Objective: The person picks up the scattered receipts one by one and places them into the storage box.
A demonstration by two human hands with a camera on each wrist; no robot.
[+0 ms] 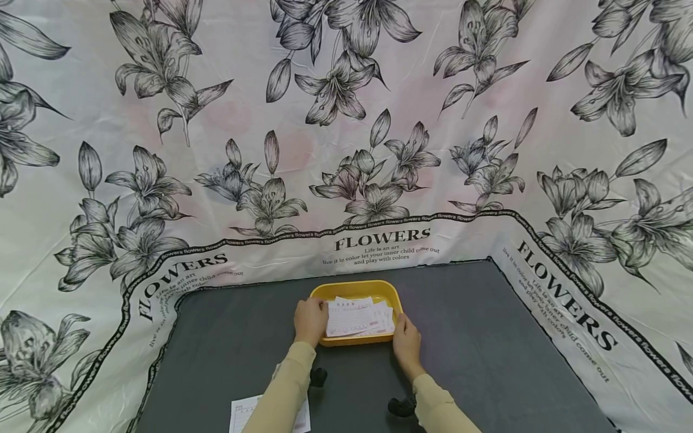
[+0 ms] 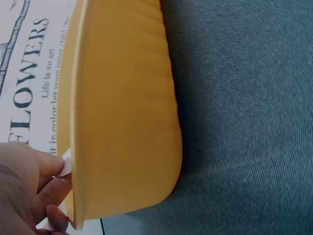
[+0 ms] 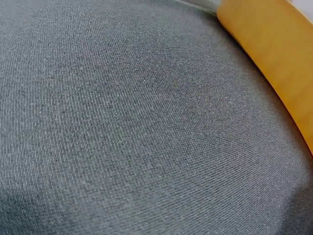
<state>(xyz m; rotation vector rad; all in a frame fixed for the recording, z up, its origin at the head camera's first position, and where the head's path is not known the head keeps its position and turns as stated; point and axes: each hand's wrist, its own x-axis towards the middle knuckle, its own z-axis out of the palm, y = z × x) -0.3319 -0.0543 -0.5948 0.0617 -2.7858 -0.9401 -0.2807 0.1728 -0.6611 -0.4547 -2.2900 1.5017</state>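
A yellow plastic tray [image 1: 357,341] stands on the dark table, with several printed white paper slips [image 1: 354,317] overlapping inside it. At the tray's left side, my left hand [image 1: 311,322] pinches the edge of a slip. The left wrist view shows a white paper corner [image 2: 66,164] between the thumb and fingers of that hand [image 2: 29,188], right beside the tray's rim [image 2: 77,112]. My right hand [image 1: 407,343] grips the tray's right rim near its front corner. In the right wrist view only the tray's outer wall [image 3: 274,49] shows; the hand is out of sight there.
Another printed paper sheet [image 1: 242,414] lies on the table at the lower left, partly under the left sleeve [image 1: 287,385]. A white flower-printed cloth [image 1: 379,246] rises behind the dark grey tabletop [image 1: 487,337] and along its sides.
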